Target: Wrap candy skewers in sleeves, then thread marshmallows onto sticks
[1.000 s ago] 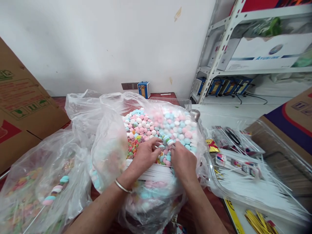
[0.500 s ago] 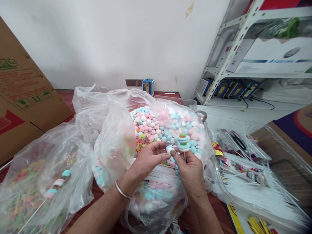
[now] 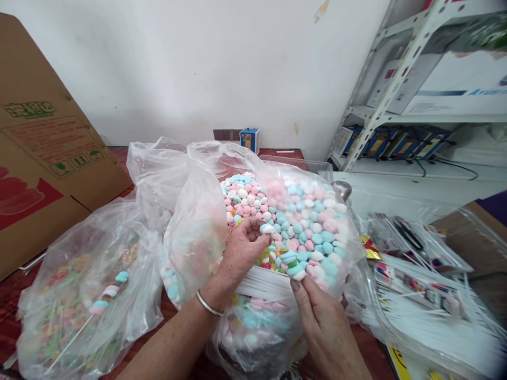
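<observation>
My left hand [image 3: 242, 252], with a bangle at its wrist, pinches a small white-and-blue marshmallow candy [image 3: 267, 229] between thumb and fingers. Lower and to the right, my right hand [image 3: 322, 316] grips a candy skewer [image 3: 292, 264] close beneath its stack of blue, green and white sweets. Most of its stick is hidden by my fingers. Both hands are over an open clear plastic bag [image 3: 202, 206] full of pink, blue and white marshmallow candies [image 3: 304, 227]. A bundle of white sticks [image 3: 263, 282] lies across the bag's front, with ring-shaped gummies [image 3: 273, 257] just behind it.
On the left, a candy skewer [image 3: 109, 293] lies on another plastic bag [image 3: 142, 311], beside a cardboard box [image 3: 51, 142]. To the right, a clear tray [image 3: 378, 330] contains white sticks and small packets. A metal shelf [image 3: 380, 100] and a blue box [image 3: 250, 140] are farther back.
My hands have moved apart. The right hand and skewer are lower, tipped toward the left, while the left hand has lifted the small candy away. The view has turned slightly left.
</observation>
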Motion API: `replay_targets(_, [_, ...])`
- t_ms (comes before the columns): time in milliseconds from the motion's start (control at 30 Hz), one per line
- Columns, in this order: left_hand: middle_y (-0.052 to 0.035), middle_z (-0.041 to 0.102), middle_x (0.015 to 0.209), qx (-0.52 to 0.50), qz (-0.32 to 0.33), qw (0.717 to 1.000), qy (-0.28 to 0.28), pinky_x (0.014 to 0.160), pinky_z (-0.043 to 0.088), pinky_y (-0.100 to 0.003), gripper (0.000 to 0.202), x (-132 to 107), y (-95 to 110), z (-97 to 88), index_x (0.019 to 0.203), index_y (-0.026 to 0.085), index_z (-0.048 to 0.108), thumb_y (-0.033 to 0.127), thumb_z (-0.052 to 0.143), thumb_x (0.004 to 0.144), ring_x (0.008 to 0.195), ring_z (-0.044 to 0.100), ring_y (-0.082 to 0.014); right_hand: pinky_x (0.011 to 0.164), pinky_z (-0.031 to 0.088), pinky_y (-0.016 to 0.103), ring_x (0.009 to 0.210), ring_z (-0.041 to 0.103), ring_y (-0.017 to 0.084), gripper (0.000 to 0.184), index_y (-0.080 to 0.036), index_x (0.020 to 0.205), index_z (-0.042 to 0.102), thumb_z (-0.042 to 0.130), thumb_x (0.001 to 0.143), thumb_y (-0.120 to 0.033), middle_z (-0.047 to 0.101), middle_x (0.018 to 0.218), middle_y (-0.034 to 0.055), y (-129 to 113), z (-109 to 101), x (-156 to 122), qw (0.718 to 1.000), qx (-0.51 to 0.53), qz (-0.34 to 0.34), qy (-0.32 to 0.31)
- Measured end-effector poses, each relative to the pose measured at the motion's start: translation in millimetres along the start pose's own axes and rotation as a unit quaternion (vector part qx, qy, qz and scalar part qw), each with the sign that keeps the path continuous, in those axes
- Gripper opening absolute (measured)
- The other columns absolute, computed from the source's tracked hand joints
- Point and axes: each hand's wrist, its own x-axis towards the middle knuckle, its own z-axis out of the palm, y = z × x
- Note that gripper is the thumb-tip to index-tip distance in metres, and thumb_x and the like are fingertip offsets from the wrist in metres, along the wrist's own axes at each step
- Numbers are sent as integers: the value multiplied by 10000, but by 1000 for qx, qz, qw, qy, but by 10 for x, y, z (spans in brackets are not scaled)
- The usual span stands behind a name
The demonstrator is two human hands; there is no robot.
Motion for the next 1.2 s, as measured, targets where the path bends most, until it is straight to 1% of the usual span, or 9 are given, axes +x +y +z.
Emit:
replay_targets(167, [0, 658, 856, 19, 35, 999, 1, 709, 525, -246, 278, -11, -22, 8, 928, 165, 603, 136, 699, 668, 738, 620, -109, 697, 487, 272, 828, 693, 232, 478, -200, 1020, 676, 301, 1006, -496, 755, 968, 106, 23, 50, -16, 999, -1, 20, -50])
replay_targets(300, [-2, 659, 860, 22, 48, 999, -2, 713, 527, -243, 262, -12, -40, 6, 920, 169, 608, 119, 689, 676, 751, 624, -111, 748, 495, 296, 907, 695, 264, 510, -193, 1034, 684, 294, 986, -518, 752, 989, 122, 16, 71, 4, 998, 9, 35, -56])
replay_targets(500, [-16, 683, 861, 58, 83, 995, -15, 717, 528, -233, 235, -23, -94, -10, 935, 177, 620, 99, 658, 717, 783, 652, -125, 771, 495, 292, 916, 679, 255, 500, -193, 997, 692, 309, 988, -514, 742, 1000, 128, -16, 55, 2, 996, 33, 40, -77])
replay_targets(567, [-25, 684, 903, 87, 113, 989, -26, 751, 529, -243, 243, -30, -115, -23, 963, 182, 630, 88, 629, 739, 837, 662, -138, 757, 498, 280, 874, 669, 240, 464, -202, 937, 691, 342, 988, -503, 736, 911, 96, -34, 42, -6, 995, 47, 36, -78])
replay_targets(700, [-18, 645, 917, 164, 165, 972, -31, 761, 514, -240, 265, -41, -128, -48, 961, 191, 662, 52, 587, 748, 825, 630, -129, 566, 462, 252, 552, 549, 181, 459, -222, 692, 615, 396, 978, -508, 598, 569, 1, -73, 45, -34, 993, 88, 41, -62])
replay_targets(833, [-14, 638, 891, 161, 163, 972, -43, 731, 503, -237, 243, -52, -101, -49, 941, 195, 677, 66, 598, 751, 784, 606, -128, 453, 367, 240, 465, 439, 154, 464, -232, 626, 541, 405, 967, -516, 492, 490, -28, -127, 78, -33, 988, 136, 47, -52])
replay_targets(933, [-7, 639, 861, 136, 138, 980, -46, 686, 491, -226, 221, -61, -75, -34, 943, 194, 677, 89, 615, 759, 749, 598, -122, 460, 357, 245, 490, 446, 163, 455, -234, 644, 536, 390, 964, -523, 469, 495, -26, -174, 91, -3, 985, 151, 58, -58])
replay_targets(1067, [-5, 628, 868, 129, 139, 981, -48, 668, 484, -217, 194, -72, -65, -21, 940, 193, 673, 102, 614, 781, 745, 590, -115, 556, 423, 261, 609, 531, 197, 437, -222, 726, 577, 375, 960, -532, 489, 533, -14, -200, 102, 48, 985, 146, 69, -55])
replay_targets(1200, [-16, 611, 884, 161, 163, 972, -49, 672, 481, -224, 214, -96, -104, -44, 952, 193, 687, 86, 597, 791, 750, 572, -120, 680, 475, 270, 744, 588, 205, 435, -208, 757, 595, 363, 965, -512, 642, 730, 42, -183, 142, 97, 987, 145, 53, -38])
